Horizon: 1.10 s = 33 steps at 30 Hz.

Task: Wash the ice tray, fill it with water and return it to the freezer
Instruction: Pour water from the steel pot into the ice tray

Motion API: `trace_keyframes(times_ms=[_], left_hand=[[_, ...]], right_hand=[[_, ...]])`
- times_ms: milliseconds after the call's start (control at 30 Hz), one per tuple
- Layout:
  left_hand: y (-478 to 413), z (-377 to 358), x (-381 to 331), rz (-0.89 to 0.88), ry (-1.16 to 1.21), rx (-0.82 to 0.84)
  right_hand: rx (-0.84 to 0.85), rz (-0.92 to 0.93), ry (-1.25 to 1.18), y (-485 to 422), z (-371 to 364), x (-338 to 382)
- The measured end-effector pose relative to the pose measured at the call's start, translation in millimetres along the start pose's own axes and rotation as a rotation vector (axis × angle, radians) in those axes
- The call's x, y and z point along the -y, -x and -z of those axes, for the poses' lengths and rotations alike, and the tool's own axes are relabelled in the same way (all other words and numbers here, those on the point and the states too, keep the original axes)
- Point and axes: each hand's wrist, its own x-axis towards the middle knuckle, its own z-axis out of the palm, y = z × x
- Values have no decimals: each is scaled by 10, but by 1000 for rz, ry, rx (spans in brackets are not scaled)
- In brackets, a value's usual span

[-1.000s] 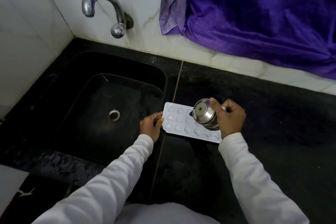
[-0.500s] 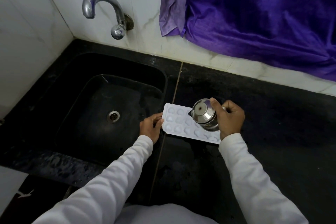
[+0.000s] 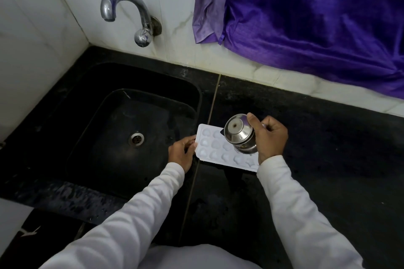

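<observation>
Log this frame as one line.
phase: filling | left hand: grips ice tray end | right hand: holds steel cup tipped over it | ice tray: on counter beside sink

The ice tray [image 3: 215,148] is hemmed at its left end by the left hand [image 3: 182,153] gripping its edge, and its far right part is covered from above by the steel cup [image 3: 239,135] held tilted in the right hand [image 3: 270,137]. Open black counter [image 3: 328,148] is left to the right of the tray. The sink [image 3: 65,116] is open from above; the tap [image 3: 129,13] juts out over its far edge.
</observation>
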Motion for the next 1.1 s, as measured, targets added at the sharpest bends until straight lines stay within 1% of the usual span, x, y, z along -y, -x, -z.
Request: trace_keyframes(times_ms=[233, 533, 1100], left_hand=[[4, 2, -5, -5, -6, -10], [-1, 0, 6, 12, 30, -1], [4, 4, 8, 12, 31, 8]], right_hand=[[37, 59, 65, 8, -50, -5], [34, 112, 89, 12, -87, -6], [36, 145, 96, 9, -118, -7]])
